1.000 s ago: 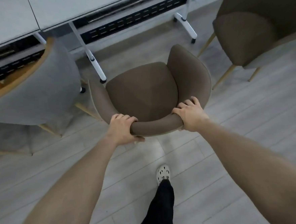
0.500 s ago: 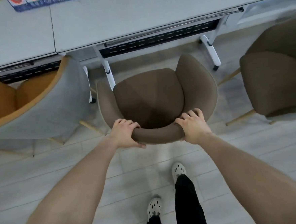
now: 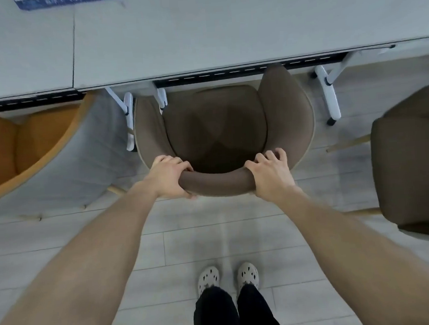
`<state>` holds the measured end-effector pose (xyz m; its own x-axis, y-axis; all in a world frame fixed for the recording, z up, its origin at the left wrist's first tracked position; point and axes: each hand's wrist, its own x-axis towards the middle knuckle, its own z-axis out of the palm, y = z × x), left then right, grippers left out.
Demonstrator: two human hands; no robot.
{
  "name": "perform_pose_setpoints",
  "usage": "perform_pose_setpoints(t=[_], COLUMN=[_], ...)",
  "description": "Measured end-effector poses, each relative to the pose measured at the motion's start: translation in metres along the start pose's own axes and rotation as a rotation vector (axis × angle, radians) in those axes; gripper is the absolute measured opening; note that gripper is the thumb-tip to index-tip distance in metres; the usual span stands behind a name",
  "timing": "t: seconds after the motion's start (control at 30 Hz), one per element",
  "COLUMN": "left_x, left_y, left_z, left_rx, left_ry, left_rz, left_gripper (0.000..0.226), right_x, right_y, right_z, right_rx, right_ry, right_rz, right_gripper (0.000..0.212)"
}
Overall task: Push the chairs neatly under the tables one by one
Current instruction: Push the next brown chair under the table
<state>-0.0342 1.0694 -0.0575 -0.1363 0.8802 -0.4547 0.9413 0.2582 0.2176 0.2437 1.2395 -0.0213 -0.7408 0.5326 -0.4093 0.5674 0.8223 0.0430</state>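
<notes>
A brown upholstered armchair (image 3: 216, 126) stands directly in front of me, its seat front and armrest tips just under the edge of the pale grey table (image 3: 199, 31). My left hand (image 3: 170, 177) grips the left end of the curved backrest top. My right hand (image 3: 270, 175) grips the right end of the same backrest. The chair sits between two white table legs (image 3: 129, 117).
A grey-backed chair with an orange seat (image 3: 55, 148) stands at the left, partly under the table. Another brown chair (image 3: 411, 163) stands out from the table at the right. A white wheeled table leg (image 3: 329, 96) is right of the held chair. My feet (image 3: 227, 277) stand on grey plank floor.
The brown chair has moved forward, from standing angled on open floor to squared up with its front under the table edge. I stepped forward; both hands kept their grip.
</notes>
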Motion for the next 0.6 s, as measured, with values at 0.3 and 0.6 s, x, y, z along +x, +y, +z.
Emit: perform_pose_setpoints(t=[0.3, 0.6], left_x=[0.023, 0.021], left_y=[-0.037, -0.036], left_z=[-0.017, -0.027], left_rx=[0.01, 0.001], left_ry=[0.012, -0.03], left_rz=[0.047, 0.021], left_gripper=[0.08, 0.082], right_x=[0.03, 0.033], right_y=[-0.012, -0.017], right_z=[-0.013, -0.014], right_rx=[0.047, 0.059], right_ry=[-0.007, -0.01], right_rz=[0.033, 0.031], right_gripper=[0.061, 0.061])
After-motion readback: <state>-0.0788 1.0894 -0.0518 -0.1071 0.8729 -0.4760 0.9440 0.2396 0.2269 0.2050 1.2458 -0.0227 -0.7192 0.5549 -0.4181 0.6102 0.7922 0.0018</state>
